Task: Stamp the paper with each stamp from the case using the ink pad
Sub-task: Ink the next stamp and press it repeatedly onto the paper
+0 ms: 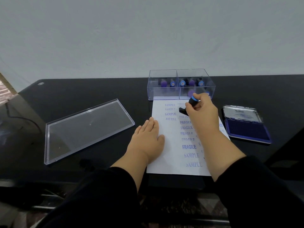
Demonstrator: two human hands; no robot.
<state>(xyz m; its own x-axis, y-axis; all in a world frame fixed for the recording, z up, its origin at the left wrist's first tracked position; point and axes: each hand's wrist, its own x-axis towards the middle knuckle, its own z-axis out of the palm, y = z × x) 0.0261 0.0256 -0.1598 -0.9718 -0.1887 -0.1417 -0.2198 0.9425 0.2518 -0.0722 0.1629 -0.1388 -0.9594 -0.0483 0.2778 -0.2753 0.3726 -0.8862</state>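
Dim, even light; soft glare on the lid point(88, 129), wide-angle bending at edges

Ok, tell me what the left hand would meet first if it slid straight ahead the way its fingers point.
The left hand lies flat on the paper, fingers pointing away and slightly right. Sliding on, it would likely first cross the AIR MAIL print, then reach the clear case. Depth is hard to judge.

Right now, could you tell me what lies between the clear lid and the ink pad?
In the head view: the stamped paper, with the left hand flat on it.
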